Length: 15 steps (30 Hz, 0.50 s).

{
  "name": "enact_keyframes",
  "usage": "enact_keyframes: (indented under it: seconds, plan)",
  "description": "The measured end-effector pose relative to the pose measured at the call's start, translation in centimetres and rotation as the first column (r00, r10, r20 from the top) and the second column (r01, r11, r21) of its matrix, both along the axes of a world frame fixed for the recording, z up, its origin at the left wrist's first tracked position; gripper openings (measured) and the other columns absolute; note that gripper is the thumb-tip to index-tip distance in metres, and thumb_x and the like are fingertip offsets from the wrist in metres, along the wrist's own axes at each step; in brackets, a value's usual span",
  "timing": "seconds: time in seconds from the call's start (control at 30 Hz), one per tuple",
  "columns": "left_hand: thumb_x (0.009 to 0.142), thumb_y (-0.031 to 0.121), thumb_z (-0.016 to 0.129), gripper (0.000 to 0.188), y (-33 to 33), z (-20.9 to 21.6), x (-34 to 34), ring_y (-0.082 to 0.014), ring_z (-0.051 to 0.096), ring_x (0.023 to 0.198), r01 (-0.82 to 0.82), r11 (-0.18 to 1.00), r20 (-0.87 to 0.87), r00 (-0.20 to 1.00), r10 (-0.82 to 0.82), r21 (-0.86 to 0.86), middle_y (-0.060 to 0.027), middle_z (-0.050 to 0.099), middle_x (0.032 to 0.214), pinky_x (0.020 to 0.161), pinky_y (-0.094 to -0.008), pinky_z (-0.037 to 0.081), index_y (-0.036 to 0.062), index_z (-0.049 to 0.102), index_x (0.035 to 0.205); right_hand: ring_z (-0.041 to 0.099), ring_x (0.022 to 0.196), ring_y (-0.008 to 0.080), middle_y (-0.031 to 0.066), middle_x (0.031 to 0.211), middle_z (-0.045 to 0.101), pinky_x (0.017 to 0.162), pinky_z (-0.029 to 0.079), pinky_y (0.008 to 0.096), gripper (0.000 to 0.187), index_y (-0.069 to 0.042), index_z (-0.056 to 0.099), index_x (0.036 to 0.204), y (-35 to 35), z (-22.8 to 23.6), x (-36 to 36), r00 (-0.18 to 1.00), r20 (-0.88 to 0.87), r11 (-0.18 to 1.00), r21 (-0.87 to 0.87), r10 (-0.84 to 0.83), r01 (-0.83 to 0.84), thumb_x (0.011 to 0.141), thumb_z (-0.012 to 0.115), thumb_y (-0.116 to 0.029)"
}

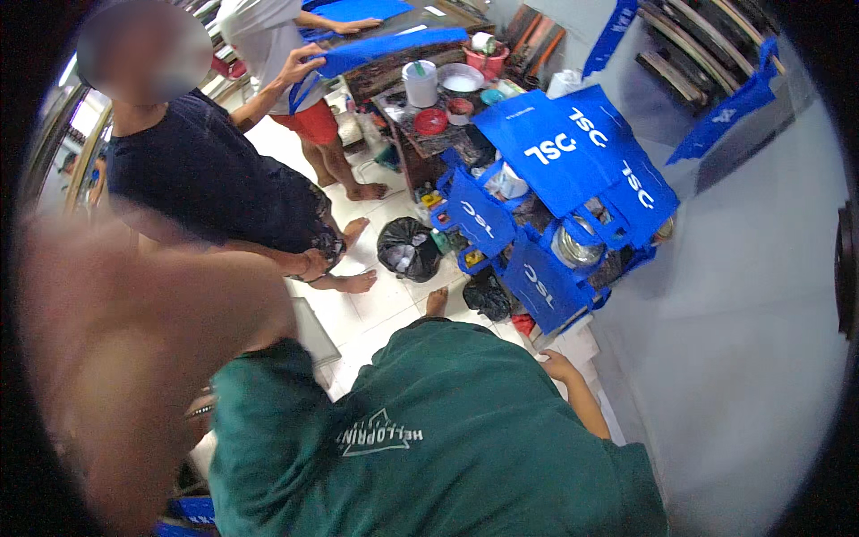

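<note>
My left arm (152, 313) is raised close to the camera as a large blurred shape, with a bracelet (201, 403) at its edge. The fingers of that hand cannot be made out. Low beside my green shirt, my right hand (557, 365) is near the bottom of a pile of blue tote bags (541, 282). Its fingers are small and partly hidden, so their grip is unclear. More blue bags with white print (555, 143) lie spread over the top of the pile, loops hanging. A metal tin (575, 248) shows among them.
A person in a dark top (179, 170) stands left, with a hand on a blue fabric piece (385, 52). Behind is a person in red shorts (309, 123). A black bag-lined bin (409, 249) stands on white tiles. White tub (420, 84) and bowls are on a cluttered table.
</note>
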State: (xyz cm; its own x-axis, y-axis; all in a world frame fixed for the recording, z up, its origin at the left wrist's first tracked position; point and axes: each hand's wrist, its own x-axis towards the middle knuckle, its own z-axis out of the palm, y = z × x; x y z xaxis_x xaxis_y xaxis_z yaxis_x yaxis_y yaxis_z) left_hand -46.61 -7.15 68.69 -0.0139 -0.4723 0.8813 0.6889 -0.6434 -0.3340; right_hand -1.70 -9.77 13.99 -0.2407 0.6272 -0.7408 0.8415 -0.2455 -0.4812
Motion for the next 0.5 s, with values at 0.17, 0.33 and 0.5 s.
enact_keyframes:
  seconds: [0.17,0.33,0.5]
  plan:
    - [0.071,0.056,0.066,0.089,12.1,-17.2,-2.8,-0.0229,0.045,0.102,0.538,0.592,0.793,0.500,0.349,-0.600,-0.0167,0.044,0.114,0.084,-0.0415,0.040,-0.0040,0.030,0.126,0.058,0.101,0.0278,0.0180,0.108,0.061,0.089,0.044,0.0354,0.056,-0.008,0.051,0.122,-0.5,-1.6,-0.1,0.996,-0.090,1.000,0.012,0.020,-0.020,0.077,0.064,-0.038]
    - [0.083,0.053,0.054,0.055,12.8,-22.5,-7.0,-0.0184,0.059,0.073,0.974,0.071,0.964,0.202,0.172,-0.216,-0.0062,0.060,0.085,0.074,-0.0342,0.049,0.0024,0.054,0.105,0.059,0.099,0.0280,0.0181,0.106,0.061,0.087,0.045,0.0369,0.057,-0.009,0.051,0.123,-0.7,-2.7,2.4,0.993,-0.080,0.991,-0.110,-0.092,0.083,0.075,0.066,-0.037]
    - [0.094,0.037,0.045,0.033,8.5,-24.0,-8.4,-0.0150,0.057,0.069,0.910,0.237,0.913,0.260,0.316,-0.341,-0.0059,0.058,0.081,0.064,-0.0300,0.049,0.0049,0.051,0.099,0.059,0.097,0.0287,0.0172,0.104,0.062,0.086,0.046,0.0373,0.057,-0.011,0.052,0.122,-0.1,2.0,1.0,1.000,-0.025,1.000,0.026,0.006,-0.005,0.075,0.065,-0.039]
